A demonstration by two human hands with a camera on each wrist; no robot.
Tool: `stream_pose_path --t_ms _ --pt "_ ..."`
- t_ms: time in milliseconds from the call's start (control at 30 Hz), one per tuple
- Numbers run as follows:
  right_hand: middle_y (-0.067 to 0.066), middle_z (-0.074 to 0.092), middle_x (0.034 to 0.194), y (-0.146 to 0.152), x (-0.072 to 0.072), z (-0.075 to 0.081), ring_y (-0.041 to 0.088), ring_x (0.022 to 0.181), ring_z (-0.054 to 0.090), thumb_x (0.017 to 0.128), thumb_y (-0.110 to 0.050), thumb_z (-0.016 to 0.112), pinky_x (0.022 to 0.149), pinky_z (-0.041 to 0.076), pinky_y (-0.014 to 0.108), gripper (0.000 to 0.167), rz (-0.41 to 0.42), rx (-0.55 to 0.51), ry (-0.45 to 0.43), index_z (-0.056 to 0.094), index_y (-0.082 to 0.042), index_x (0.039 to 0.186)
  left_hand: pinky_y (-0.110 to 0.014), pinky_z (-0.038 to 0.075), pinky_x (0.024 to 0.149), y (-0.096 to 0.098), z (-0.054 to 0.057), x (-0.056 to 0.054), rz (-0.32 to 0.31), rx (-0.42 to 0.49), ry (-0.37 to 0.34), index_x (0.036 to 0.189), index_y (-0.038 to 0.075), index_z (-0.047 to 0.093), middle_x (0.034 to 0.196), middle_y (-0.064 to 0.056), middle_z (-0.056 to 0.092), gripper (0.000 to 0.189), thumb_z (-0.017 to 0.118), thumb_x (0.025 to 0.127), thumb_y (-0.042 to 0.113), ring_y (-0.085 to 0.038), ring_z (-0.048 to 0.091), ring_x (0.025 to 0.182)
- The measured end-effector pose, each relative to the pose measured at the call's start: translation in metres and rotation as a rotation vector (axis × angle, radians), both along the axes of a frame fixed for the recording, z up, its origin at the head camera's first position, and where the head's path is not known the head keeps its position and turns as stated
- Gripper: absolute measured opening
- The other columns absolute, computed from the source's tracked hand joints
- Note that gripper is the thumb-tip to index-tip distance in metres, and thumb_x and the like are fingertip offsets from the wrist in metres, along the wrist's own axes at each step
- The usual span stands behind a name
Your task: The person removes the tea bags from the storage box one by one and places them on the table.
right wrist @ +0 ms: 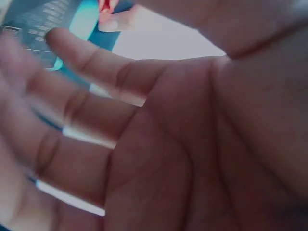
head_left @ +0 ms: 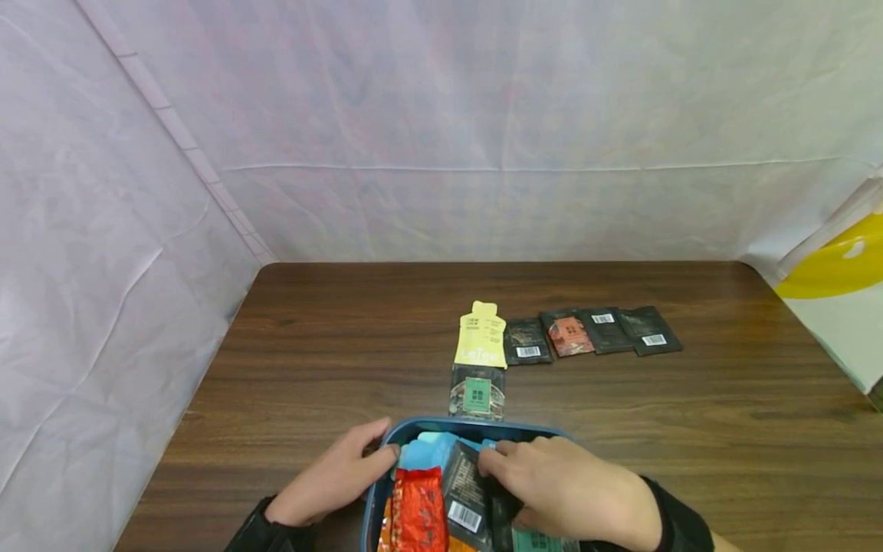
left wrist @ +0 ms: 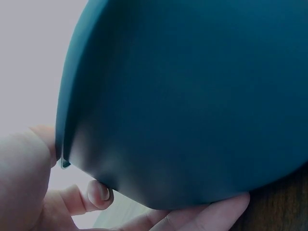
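Note:
A blue bin (head_left: 469,423) at the table's near edge holds packets. My left hand (head_left: 348,468) grips its left side, thumb at the rim and fingers against the outer wall (left wrist: 183,106). Over the bin's right part, my right hand (head_left: 562,487) reaches in with loosely bent fingers; its palm (right wrist: 163,144) shows nothing held. Nearest those fingers lies a black packet (head_left: 465,487) with a barcode. Beside it are a red packet (head_left: 421,506), light-blue packets (head_left: 424,452) and a green-labelled packet (head_left: 538,540), partly covered by the right hand.
Beyond the bin, a yellow pouch (head_left: 481,337) lies above a black packet with a green label (head_left: 477,395). Rightward runs a row of black packets (head_left: 527,343), one with an orange label (head_left: 571,336). White fabric (head_left: 483,115) hangs behind the wooden table (head_left: 331,330). A yellow object (head_left: 838,264) is at far right.

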State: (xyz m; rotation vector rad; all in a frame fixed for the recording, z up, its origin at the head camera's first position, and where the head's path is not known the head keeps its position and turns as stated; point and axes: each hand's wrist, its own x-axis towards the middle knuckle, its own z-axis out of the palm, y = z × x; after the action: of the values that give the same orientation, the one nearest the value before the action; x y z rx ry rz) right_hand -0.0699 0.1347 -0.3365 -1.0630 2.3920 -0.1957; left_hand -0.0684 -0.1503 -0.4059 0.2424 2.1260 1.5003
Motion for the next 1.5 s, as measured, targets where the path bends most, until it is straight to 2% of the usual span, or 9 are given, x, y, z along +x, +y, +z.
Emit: stream_pose_path --t_ms 300,467,600,700,867,1033,1233,1333,1500 --pt "-0.020 0.060 0.076 0.010 0.006 0.014 -0.007 0.060 0.049 0.081 -0.019 0.079 0.054 0.041 0.016 0.023 0.117 -0.075 0.009 0.066 -0.029 0.098 -0.031 0.040 0.063 0.000 0.000 0.000 -0.008 0.005 0.013 0.089 0.007 0.046 0.079 -0.002 0.044 0.018 0.052 0.097 0.022 -0.017 0.048 0.073" --pt "-0.022 0.060 0.083 0.021 0.004 0.026 -0.009 0.066 0.048 0.085 -0.017 0.074 0.057 0.041 0.014 0.020 0.171 -0.245 0.037 0.064 -0.027 0.100 -0.032 0.042 0.063 0.000 0.000 -0.001 -0.007 0.021 -0.019 0.091 0.007 0.047 0.081 -0.003 0.046 0.017 0.051 0.098 0.022 -0.018 0.050 0.074" --pt "-0.019 0.058 0.082 0.031 -0.001 0.036 -0.007 0.061 0.045 0.088 -0.009 0.069 0.053 0.039 0.015 0.030 0.117 -0.401 0.015 0.059 -0.027 0.109 -0.033 0.042 0.063 0.000 -0.001 -0.001 -0.008 0.029 -0.035 0.091 0.008 0.047 0.082 -0.002 0.047 0.016 0.051 0.098 0.022 -0.018 0.051 0.073" --pt "-0.015 0.062 0.094 0.039 -0.005 0.044 -0.004 0.064 0.048 0.090 -0.004 0.066 0.054 0.042 0.017 0.041 0.052 -0.476 0.022 0.055 -0.027 0.122 -0.032 0.042 0.062 0.000 -0.002 -0.002 -0.006 0.028 -0.033 0.091 0.008 0.047 0.081 -0.002 0.047 0.016 0.051 0.098 0.022 -0.018 0.051 0.072" --pt "-0.009 0.062 0.120 0.057 -0.015 0.055 -0.002 0.073 0.051 0.087 0.001 0.067 0.062 0.045 0.019 0.053 -0.020 -0.508 0.196 0.054 -0.023 0.133 -0.033 0.042 0.063 0.000 -0.002 -0.002 -0.003 0.028 -0.037 0.091 0.008 0.046 0.082 -0.003 0.047 0.017 0.051 0.098 0.022 -0.019 0.051 0.074" --pt "-0.002 0.065 0.113 0.073 -0.029 0.061 -0.001 0.058 0.044 0.084 0.006 0.068 0.052 0.041 0.020 0.054 -0.160 -0.514 0.296 0.056 -0.018 0.131 -0.033 0.040 0.063 0.000 -0.001 -0.003 0.000 0.018 -0.040 0.090 0.007 0.046 0.080 -0.003 0.046 0.018 0.051 0.098 0.022 -0.019 0.051 0.074" --pt "0.006 0.063 0.118 0.088 -0.057 0.050 0.007 0.075 0.056 0.085 0.011 0.063 0.053 0.042 0.024 0.054 -0.252 -0.523 0.318 0.048 -0.012 0.132 -0.033 0.040 0.063 0.000 -0.001 -0.002 0.005 0.000 -0.024 0.090 0.008 0.048 0.081 -0.003 0.048 0.018 0.052 0.097 0.024 -0.019 0.051 0.074" --pt "0.011 0.060 0.115 0.092 -0.073 0.035 0.009 0.065 0.053 0.087 0.012 0.059 0.052 0.042 0.026 0.051 -0.291 -0.496 0.227 0.043 -0.009 0.131 -0.033 0.041 0.063 0.000 -0.001 -0.002 0.003 0.000 -0.025 0.091 0.008 0.048 0.082 -0.003 0.048 0.018 0.052 0.098 0.024 -0.019 0.052 0.074" --pt "0.020 0.053 0.122 0.094 -0.097 0.003 0.015 0.077 0.059 0.089 0.012 0.054 0.054 0.048 0.030 0.045 -0.356 -0.437 0.054 0.041 -0.006 0.128 -0.034 0.040 0.063 0.000 -0.002 -0.002 0.000 0.000 -0.029 0.091 0.008 0.047 0.082 -0.003 0.047 0.018 0.051 0.098 0.023 -0.019 0.051 0.075"
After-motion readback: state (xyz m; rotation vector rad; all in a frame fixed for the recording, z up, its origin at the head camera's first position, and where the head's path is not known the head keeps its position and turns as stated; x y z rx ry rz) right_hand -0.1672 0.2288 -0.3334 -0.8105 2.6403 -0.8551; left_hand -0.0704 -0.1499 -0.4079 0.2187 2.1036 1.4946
